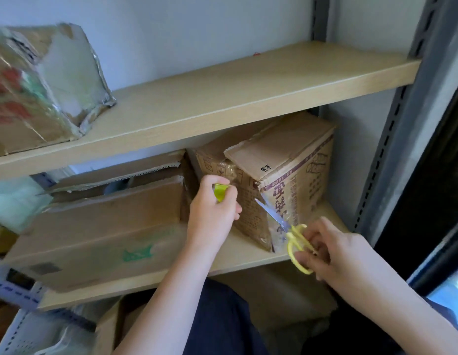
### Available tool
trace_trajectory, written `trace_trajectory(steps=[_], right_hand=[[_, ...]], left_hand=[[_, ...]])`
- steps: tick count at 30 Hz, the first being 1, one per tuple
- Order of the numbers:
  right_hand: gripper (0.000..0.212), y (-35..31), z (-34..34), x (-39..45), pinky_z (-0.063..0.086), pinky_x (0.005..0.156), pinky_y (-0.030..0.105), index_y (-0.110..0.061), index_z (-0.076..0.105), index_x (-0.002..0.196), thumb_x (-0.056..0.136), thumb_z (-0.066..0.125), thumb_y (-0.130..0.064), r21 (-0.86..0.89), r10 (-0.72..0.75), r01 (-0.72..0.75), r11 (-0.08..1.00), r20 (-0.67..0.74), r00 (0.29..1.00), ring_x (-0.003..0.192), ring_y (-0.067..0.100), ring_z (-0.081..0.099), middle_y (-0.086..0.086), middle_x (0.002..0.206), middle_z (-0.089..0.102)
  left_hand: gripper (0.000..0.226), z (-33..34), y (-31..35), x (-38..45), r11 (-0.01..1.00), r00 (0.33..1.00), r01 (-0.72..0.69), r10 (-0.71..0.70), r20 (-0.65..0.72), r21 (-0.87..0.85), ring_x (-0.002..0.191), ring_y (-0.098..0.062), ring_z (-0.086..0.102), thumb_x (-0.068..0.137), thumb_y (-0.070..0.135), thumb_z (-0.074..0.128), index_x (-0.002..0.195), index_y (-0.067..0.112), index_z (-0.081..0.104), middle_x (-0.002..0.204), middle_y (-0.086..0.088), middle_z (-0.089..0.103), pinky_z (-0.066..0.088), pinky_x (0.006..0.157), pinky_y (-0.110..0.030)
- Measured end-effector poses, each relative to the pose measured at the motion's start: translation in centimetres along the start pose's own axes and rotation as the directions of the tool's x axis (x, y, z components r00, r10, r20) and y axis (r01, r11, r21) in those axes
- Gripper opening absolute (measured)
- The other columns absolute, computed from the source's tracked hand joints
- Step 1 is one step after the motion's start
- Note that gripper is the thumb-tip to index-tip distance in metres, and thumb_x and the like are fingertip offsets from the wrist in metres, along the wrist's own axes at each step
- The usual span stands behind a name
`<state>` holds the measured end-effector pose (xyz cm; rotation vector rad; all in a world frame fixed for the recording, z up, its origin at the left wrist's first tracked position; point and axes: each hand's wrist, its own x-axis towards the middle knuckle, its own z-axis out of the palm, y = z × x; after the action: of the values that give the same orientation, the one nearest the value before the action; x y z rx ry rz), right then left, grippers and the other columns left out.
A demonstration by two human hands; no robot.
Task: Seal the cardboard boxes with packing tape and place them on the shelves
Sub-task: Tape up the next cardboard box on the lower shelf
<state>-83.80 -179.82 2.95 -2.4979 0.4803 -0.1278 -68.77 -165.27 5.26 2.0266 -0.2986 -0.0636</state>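
right hand [333,248] gripping yellow-handled scissors [290,233], blades parted at the clear packing tape on the printed brown cardboard box [281,180] on the lower wooden shelf [248,260], left hand [214,203] closed on a yellow-green tape roll [220,192] beside that box; tape is best held taut for a clean cut.

Both forearms are bare from the wrist up as far as the view reaches, with no watch, bracelet or ring on the left hand [212,208] or the right hand [335,249]. Neither hand wears a glove, and the nails that show are short and unpainted. Below the arms, dark navy cloth [222,316] covers the lap or legs, plain and without any print, seam detail or pocket that can be made out. No sleeve edge shows on either arm.
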Motion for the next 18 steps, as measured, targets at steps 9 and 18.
trace_trajectory(steps=[9, 18], right_hand=[[0.028, -6.4, -13.9, -0.6, 0.037, 0.061, -0.001, -0.033, 0.073, 0.105, 0.078, 0.079, -0.039, -0.086, -0.319, 0.345, 0.935, -0.633, 0.705, 0.069, -0.01, 0.056, -0.026, 0.069, 0.049], [0.04, -9.6, -17.1, 8.3, 0.049, 0.079, 0.031, -0.015, 0.072, 0.113, 0.093, 0.062, -0.047, -0.138, -0.175, 0.119, 0.983, -0.527, 0.832, 0.096, 0.023, 0.064, 0.007, 0.113, 0.069]], left_hand=[[0.019, -4.6, 6.1, -5.1, 0.897, 0.983, 0.125, -0.052, 0.178, -0.423, 0.047, -0.009, 0.062, 0.101, 0.007, 0.045, 0.107, 0.013, 0.062, 0.054, 0.0, 0.066, 0.051, 0.049, -0.02], [0.021, -6.3, 7.2, -7.1, 0.877, 0.966, 0.129, -0.005, 0.26, -0.463, 0.062, -0.023, 0.063, 0.099, 0.005, 0.046, 0.113, 0.014, 0.059, 0.07, -0.012, 0.069, 0.052, 0.075, -0.039]])
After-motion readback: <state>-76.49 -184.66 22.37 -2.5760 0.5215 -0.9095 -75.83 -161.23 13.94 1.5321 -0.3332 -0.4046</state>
